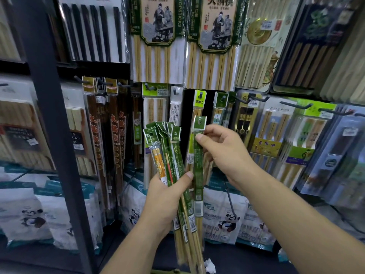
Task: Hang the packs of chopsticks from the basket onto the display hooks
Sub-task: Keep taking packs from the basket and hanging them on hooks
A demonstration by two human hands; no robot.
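Legible print: the large card-backed packs (158,36) high above both hands read "CHOPSTICKS" down their green edges, and one also reads "happiness". A pack (276,111) to the upper right of the right hand is headed "JOY·HER". The tall red-brown packs (116,135) left of the left hand bear orange Chinese characters. Print on the held packs is too small to read.

Left hand (166,196): clamped round a bundle of packs (169,151), fingers curled behind it and thumb laid across the front. The bundle fans out above the fist. Its green headers are uppermost and lean slightly left, and the bare chopstick ends run down past the wrist toward the lower right.

Right hand (223,153): thumb and fingertips pinch a single pack (198,175) near its top, just below its green header with the hang hole. The remaining fingers are curled loosely behind it. This pack has its long axis close to vertical, header up and chopstick tips down. It hangs just beside the bundle, right of the left thumb.

Directly above the right thumb a display hook (200,94) carries a pack with a yellow-green label. The single pack's header sits just below it, not on it. Further hooks (296,105) project to the upper right of the right hand. White bags with panda prints (227,220) stand below both forearms
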